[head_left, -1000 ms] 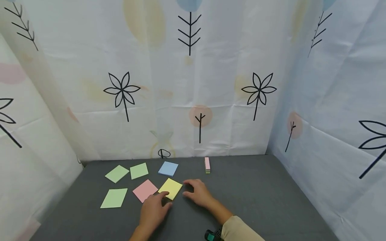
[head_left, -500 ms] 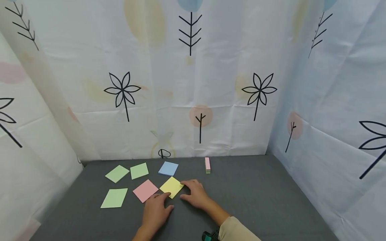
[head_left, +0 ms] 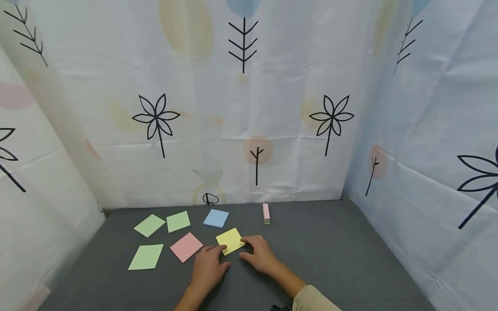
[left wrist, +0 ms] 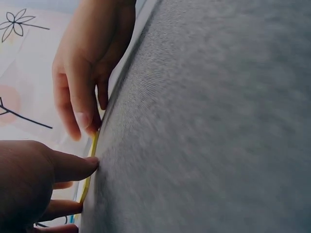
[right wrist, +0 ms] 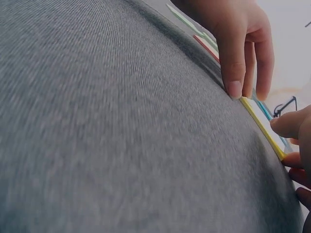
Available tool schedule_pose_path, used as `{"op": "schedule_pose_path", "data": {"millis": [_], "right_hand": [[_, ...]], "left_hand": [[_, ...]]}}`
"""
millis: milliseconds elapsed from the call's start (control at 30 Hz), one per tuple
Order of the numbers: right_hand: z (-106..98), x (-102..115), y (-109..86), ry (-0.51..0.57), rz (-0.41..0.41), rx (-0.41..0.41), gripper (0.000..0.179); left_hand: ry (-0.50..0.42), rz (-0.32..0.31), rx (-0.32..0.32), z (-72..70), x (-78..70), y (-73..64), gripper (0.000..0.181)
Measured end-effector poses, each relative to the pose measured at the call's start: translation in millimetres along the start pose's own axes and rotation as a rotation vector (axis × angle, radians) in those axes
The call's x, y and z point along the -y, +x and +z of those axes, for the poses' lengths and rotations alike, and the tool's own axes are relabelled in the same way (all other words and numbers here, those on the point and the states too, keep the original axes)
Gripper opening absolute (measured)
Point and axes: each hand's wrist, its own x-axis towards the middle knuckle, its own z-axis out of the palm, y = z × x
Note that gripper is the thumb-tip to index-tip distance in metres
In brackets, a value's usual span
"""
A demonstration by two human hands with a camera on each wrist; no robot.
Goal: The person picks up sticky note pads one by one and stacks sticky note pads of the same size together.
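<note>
A yellow sticky note pad lies flat on the grey table between my two hands. My left hand has its fingertips at the pad's lower left corner, fingers loosely bent. On the other side, my right hand touches the right corner with a fingertip, its thumb apart below. Seen edge-on in the right wrist view, the yellow pad is a thin strip with fingertips at both ends. Just left of my left hand lies a pink sticky note pad.
Three green sticky note pads lie at the left of the table. A blue pad sits behind the yellow one. Further right is a narrow pink-topped stack with green below. Patterned white cloth closes off the back and sides.
The yellow pad has slid right, away from the pink pad, and turned slightly. Both hands moved right with it, and the right fingertip has come onto its edge. The other pads stay put.
</note>
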Motion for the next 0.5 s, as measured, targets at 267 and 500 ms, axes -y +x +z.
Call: {"op": "schedule_pose_path", "data": {"millis": [267, 500], "right_hand": [[-9.4, -6.4, -14.0, 0.0, 0.005, 0.001, 0.033], [-18.0, -5.6, -20.3, -0.02, 0.029, 0.031, 0.032]], "left_hand": [[0.005, 0.044, 0.073, 5.8, -8.1, 10.6, 0.043], [-0.014, 0.066, 0.083, 8.7, -10.7, 19.5, 0.043]]}}
